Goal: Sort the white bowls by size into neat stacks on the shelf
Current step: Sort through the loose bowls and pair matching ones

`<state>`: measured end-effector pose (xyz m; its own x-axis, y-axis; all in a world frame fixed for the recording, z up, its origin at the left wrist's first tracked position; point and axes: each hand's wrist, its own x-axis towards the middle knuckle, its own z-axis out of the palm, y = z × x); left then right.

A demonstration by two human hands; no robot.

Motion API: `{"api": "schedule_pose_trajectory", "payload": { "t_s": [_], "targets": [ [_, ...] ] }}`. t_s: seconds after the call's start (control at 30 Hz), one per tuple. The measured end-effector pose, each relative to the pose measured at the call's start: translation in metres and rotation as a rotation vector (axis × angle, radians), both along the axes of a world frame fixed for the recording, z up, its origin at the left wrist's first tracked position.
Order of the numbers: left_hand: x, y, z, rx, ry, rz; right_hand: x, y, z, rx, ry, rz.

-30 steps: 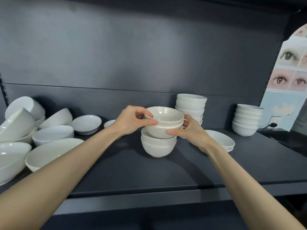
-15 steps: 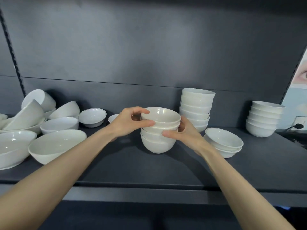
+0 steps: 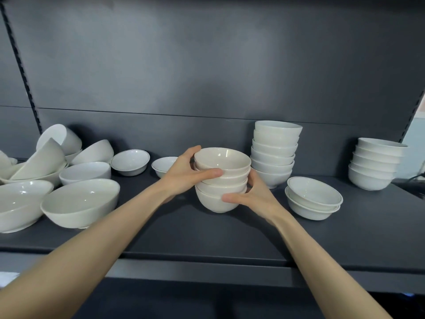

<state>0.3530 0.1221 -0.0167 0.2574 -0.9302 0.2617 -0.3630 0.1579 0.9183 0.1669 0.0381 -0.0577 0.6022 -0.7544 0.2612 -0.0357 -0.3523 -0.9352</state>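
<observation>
the small stack (image 3: pixel 221 189), mid-way along the shelf (image 3: pixel 207 240), is clasped from both sides — left hand (image 3: pixel 184 174) curled round its top bowls, right hand (image 3: pixel 254 198) round the lower. if squeezed unevenly, bowls could be skewed or tipped against the taller stack (image 3: pixel 273 155).

The dark shelf (image 3: pixel 207 240) bears loose bowls (image 3: pixel 80 201) heaped at left, a middle stack (image 3: pixel 213 204), a taller stack (image 3: pixel 273 157) just right, two nested shallow bowls (image 3: pixel 310 204), then an end stack (image 3: pixel 374 166).

Bare shelf (image 3: pixel 230 240) up front; tall stack (image 3: pixel 273 155) close behind-right.
</observation>
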Motion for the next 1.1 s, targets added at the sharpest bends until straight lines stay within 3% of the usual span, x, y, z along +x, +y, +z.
{"api": "schedule_pose_trajectory", "payload": {
  "t_s": [0.3,0.6,1.1],
  "targets": [
    [-0.002,-0.008,-0.01,-0.082,0.116,0.027,0.002,-0.008,-0.001,0.008,0.015,0.014],
    [0.005,-0.026,-0.011,-0.107,0.021,0.027,0.008,-0.026,0.004,0.014,0.057,0.042],
    [0.004,-0.047,-0.01,-0.107,0.036,0.111,0.018,-0.039,-0.007,-0.003,-0.01,-0.137]
  ]
}}
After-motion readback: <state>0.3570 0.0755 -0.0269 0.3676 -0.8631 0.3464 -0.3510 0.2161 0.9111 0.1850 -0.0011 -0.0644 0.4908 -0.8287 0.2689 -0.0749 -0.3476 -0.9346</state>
